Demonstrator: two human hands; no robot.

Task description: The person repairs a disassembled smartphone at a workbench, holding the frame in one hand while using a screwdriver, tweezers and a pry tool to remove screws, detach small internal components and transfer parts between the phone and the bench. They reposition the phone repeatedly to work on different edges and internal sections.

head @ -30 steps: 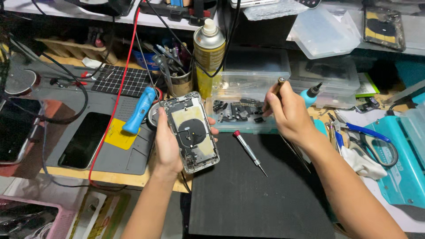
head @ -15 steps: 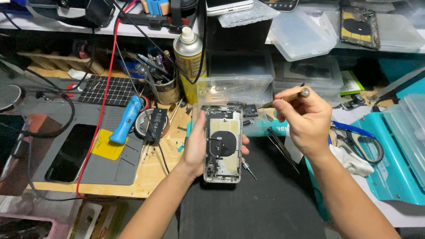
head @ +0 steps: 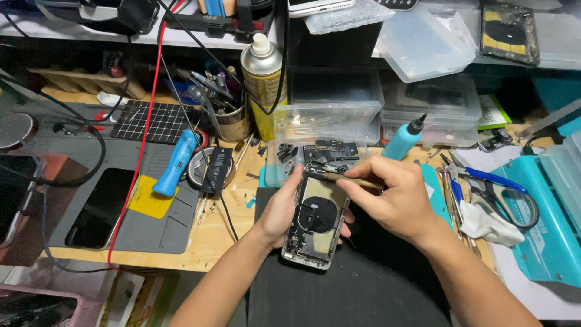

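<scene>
My left hand (head: 282,209) grips an opened phone housing (head: 316,223) by its left edge, inner side up, showing a round black coil and small parts. It hovers over a black mat (head: 351,284). My right hand (head: 393,197) pinches a thin brown-handled tool (head: 344,178) and lays its tip across the top end of the housing.
A clear parts tray (head: 287,158) sits just beyond the phone. A yellow spray can (head: 264,85), a tin of tools (head: 233,124), a blue-handled tool (head: 175,163), a teal bottle (head: 402,139), stacked clear boxes (head: 423,100) and blue scissors (head: 496,184) crowd the wooden bench (head: 230,224).
My right hand came down from the raised position at the right and brought the tool onto the phone's top end. The left hand kept holding the housing.
</scene>
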